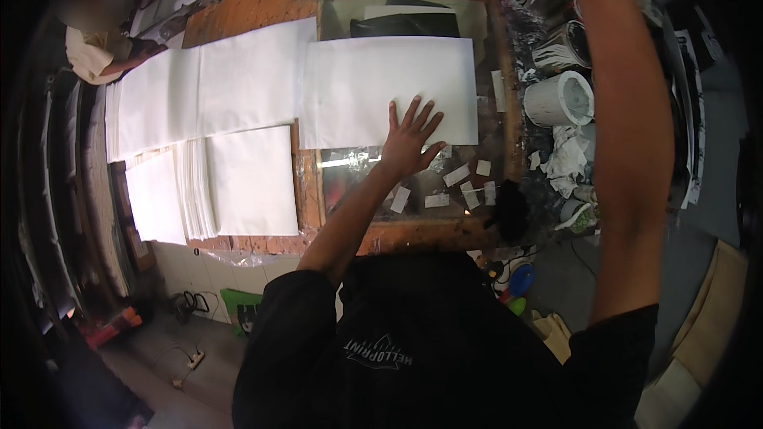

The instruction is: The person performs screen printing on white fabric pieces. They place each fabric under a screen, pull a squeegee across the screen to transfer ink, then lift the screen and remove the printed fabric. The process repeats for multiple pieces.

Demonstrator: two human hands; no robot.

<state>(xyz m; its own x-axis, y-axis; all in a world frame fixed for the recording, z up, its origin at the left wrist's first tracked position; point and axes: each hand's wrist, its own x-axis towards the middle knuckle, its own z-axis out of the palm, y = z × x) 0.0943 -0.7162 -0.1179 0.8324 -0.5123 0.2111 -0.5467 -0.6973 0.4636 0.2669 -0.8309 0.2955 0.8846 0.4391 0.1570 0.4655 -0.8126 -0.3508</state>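
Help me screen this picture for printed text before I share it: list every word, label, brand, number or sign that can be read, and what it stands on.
Black shirt: pale lettering with an emblem, upside down in view; large enough to read, but not copied here.
White sheet under the left hand: none visible.
Small pale pieces: any marks are too small to read.

Pretty clearly a workshop, and a well-used one. The wooden surface [254,12] is stained, with a glassy panel [350,183] set into it and white sheets [246,79] piled across. Off to the right there's a smeared white tub [548,105] and crumpled scraps [567,160] (that corner's a proper mess lol). Plus a power strip [195,361] on the floor [155,349].
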